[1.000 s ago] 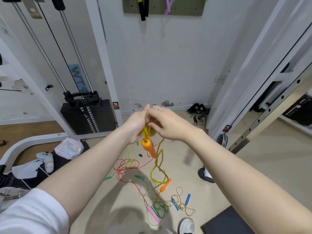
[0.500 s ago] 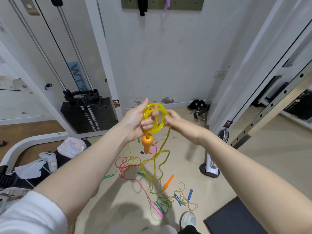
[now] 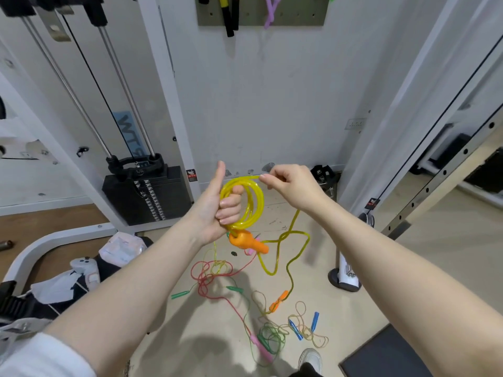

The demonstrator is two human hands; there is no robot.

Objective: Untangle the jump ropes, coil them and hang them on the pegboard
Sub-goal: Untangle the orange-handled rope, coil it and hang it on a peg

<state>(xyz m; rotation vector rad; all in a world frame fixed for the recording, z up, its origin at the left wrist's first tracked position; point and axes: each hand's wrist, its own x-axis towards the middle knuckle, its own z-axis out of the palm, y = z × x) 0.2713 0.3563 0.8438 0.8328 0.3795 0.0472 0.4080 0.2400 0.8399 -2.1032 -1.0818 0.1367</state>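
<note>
My left hand (image 3: pixel 217 205) grips a coil of the yellow jump rope (image 3: pixel 254 205), thumb pointing up, with one orange handle (image 3: pixel 249 242) hanging just below the fist. My right hand (image 3: pixel 294 189) pinches the same rope at the top of the coil. The loose rest of the rope drops in loops to the second orange handle (image 3: pixel 279 300) near the floor. On the floor lie a red rope (image 3: pixel 212 276), a green rope (image 3: pixel 269 338) and a tan rope with blue handles (image 3: pixel 304 326), tangled together. The pegboard (image 3: pixel 296 12) on the wall carries a black-handled rope and a purple one.
A weight stack (image 3: pixel 148 194) and white machine frame stand at the left. A white rack upright (image 3: pixel 424 110) rises at the right. Clothes and a controller (image 3: pixel 84 265) lie at lower left. A dark mat (image 3: pixel 386 355) and my shoe (image 3: pixel 310 357) are at the bottom.
The yellow coil has grown larger. My hands have separated: the right hand moved right and up along the rope, and my left thumb now points up. The camera tilted up slightly.
</note>
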